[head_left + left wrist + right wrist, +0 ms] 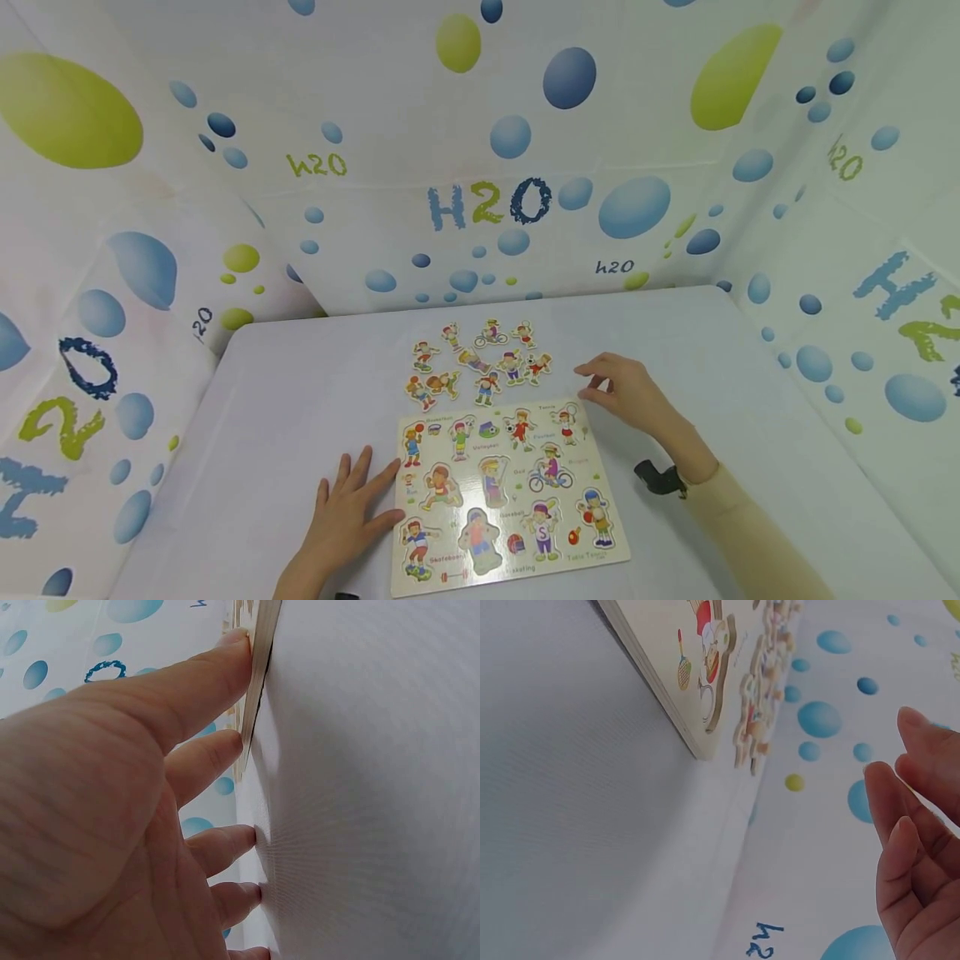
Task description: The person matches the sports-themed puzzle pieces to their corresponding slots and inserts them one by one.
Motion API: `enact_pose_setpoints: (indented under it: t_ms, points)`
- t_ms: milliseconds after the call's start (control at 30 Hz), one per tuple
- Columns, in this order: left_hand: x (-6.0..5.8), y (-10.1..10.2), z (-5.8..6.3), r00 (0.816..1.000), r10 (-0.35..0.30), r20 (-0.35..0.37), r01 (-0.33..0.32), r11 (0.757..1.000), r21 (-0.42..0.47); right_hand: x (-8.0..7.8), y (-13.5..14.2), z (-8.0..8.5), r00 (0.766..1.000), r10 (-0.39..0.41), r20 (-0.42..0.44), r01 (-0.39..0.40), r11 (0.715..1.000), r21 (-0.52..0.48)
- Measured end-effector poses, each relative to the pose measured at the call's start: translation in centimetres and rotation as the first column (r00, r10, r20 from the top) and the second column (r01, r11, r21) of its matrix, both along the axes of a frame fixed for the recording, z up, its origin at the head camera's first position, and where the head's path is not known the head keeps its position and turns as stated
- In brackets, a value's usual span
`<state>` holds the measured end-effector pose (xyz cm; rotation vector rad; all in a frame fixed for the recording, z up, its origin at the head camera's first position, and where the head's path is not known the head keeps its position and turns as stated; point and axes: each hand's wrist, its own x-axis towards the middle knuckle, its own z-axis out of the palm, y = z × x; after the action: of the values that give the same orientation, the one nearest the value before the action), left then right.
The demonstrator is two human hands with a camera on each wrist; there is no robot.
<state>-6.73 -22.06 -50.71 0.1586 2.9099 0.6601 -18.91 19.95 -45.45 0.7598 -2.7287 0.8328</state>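
Note:
A wooden puzzle board (596, 467) printed with sports figures lies flat on the table. My left hand (347, 508) is spread beside its left side; in the left wrist view the thumb and index finger touch the board's edge (262, 660), and the other fingertips rest on the cloth. Beyond the board lie several loose figure pieces, among them a cyclist (491, 335) and a baseball player (512, 367). To the right of these pieces my right hand (626, 390) hovers, holding nothing, with loosely bent fingers. The right wrist view shows it apart from the board (664, 645).
White cloth (300, 400) covers the table. Walls of printed sheeting (375, 217) with blue and green drops stand at the back and both sides. A black strap (660, 477) sits at the right wrist.

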Motion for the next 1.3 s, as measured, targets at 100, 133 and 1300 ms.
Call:
enact_pose_setpoints:
  t_ms: [100, 133, 1300]
  points:
    - [0.0, 0.0, 0.1, 1.000, 0.002, 0.009, -0.002, 1.000, 0.000, -0.6, -0.3, -0.1, 1.000, -0.020, 0.008, 0.020, 1.000, -0.013]
    - [0.0, 0.0, 0.1, 1.000, 0.003, 0.010, -0.003, 1.000, 0.001, -0.9, -0.4, -0.1, 1.000, -0.028, 0.011, 0.028, 0.999, -0.016]
    - [0.2, 0.1, 0.0, 0.999, 0.003, -0.033, -0.002, 1.000, 0.006, -5.6, -3.4, -0.1, 0.992, -0.120, 0.028, 0.122, 0.991, -0.061]
